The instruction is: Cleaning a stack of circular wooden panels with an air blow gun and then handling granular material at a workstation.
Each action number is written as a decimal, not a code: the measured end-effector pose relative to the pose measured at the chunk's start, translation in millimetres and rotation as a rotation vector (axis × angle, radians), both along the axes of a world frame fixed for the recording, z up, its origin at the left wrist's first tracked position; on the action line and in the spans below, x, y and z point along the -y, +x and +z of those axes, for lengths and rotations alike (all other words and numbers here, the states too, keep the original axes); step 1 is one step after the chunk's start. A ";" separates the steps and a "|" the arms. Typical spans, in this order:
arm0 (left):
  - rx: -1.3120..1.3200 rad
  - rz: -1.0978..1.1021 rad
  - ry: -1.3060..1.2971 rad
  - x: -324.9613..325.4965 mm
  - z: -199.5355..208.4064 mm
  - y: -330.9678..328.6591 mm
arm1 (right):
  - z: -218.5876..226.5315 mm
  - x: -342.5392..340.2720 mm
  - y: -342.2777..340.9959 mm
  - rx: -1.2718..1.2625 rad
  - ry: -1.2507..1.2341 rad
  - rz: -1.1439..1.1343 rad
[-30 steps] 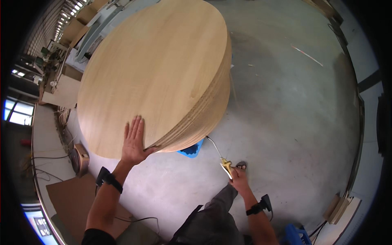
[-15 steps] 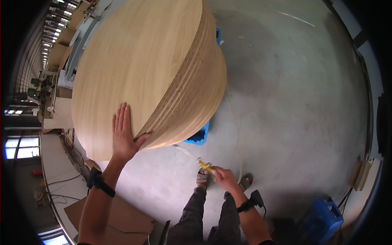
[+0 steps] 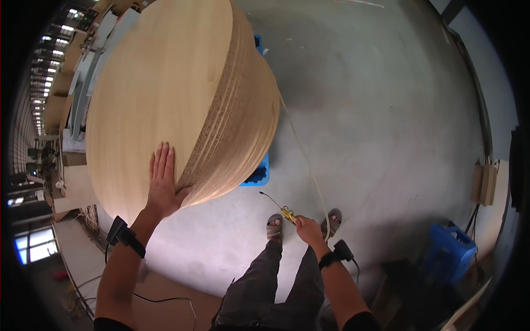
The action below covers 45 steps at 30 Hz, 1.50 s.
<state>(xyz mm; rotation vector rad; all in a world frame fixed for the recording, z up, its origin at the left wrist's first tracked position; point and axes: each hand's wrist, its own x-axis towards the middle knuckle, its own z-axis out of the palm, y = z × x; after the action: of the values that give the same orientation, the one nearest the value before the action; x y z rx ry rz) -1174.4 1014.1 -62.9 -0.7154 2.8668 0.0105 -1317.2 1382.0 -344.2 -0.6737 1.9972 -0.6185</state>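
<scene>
A tall stack of round wooden boards [image 3: 160, 77] fills the left and middle of the head view. My left hand [image 3: 164, 185] lies flat near its close edge, fingers stretched out and thumb over the rim. The stack's layered brown side [image 3: 237, 132] faces right. Low in front of me, my right hand [image 3: 309, 229] is closed around a yellow blow gun [image 3: 287, 214] with a thin, bent dark nozzle. The nozzle tip points up and left, apart from the stack. A pale hose [image 3: 309, 165] runs across the floor from beside the stack toward my right hand.
Blue plastic pallet [image 3: 264, 171] parts stick out beneath the stack. A blue jerrycan [image 3: 450, 251] stands at the lower right, near upright brown pieces [image 3: 484, 183] by the wall. Brown sheet material [image 3: 176, 309] lies at the lower left, with a cable across it. Workbenches line the left.
The view has shifted, so the stack sits further left. My left hand stays flat on the top board. The gun's nozzle, earlier a pale blur, now shows sharply, and the hose shows more clearly.
</scene>
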 end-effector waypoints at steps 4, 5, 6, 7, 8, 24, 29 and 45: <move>-0.042 -0.045 -0.009 1.4 -9.4 -2.3 | -41.0 15.6 55.2 0.090 -0.066 0.017; -0.080 -0.063 -0.004 0.6 -13.2 -3.2 | -45.8 23.5 73.7 0.162 -0.104 -0.087; -0.067 -0.080 0.004 -0.4 -14.8 -4.5 | -44.9 28.3 93.1 0.235 -0.137 -0.192; -0.085 -0.089 -0.016 4.6 -13.9 -0.7 | -30.9 39.4 114.0 0.058 -0.125 -0.092; -0.107 -0.098 -0.034 8.1 -12.9 2.7 | -14.2 44.7 131.6 0.078 -0.128 -0.108; 0.294 -0.151 -0.067 91.1 17.5 277.3 | 165.6 47.6 231.9 -0.111 -0.639 0.115; 0.242 -0.129 -0.009 117.7 18.9 317.4 | 163.9 76.7 274.8 -0.234 -0.566 0.202; 0.052 -0.059 0.123 128.5 4.9 334.5 | -38.8 93.4 340.5 -0.357 -0.113 0.082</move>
<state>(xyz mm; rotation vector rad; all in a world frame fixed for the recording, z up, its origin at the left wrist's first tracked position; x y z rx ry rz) -839.9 885.6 -58.1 -0.5976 2.8070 0.1559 -976.7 1288.6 -383.0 -0.9866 2.2593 -0.5968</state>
